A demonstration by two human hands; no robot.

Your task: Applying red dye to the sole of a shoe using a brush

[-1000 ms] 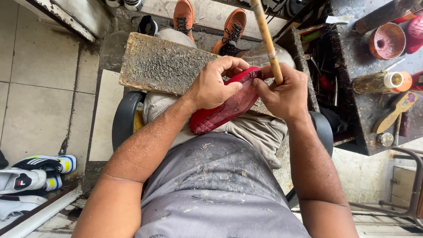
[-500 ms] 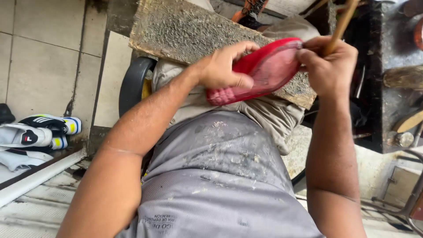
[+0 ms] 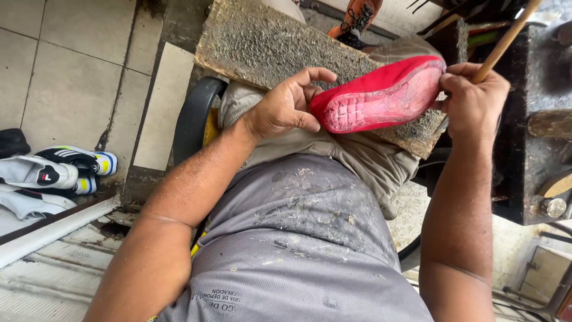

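Pale square floor tiles [image 3: 71, 77] with dark grout lines are covering the upper left, and daylight is falling evenly across them. A white and black sports shoe [image 3: 56, 170] with blue and yellow trim is lying at the left edge on the tiles, beside white cloth. Below it, a pale metal sill [image 3: 53, 229] is running diagonally, with ribbed grey sheeting [image 3: 53, 286] underneath. A black chair arm [image 3: 193, 116] is curving beside the tiles. On the right, a dark, grimy desk [image 3: 530, 161] is standing, with a bolt [image 3: 554, 207] showing at its front.
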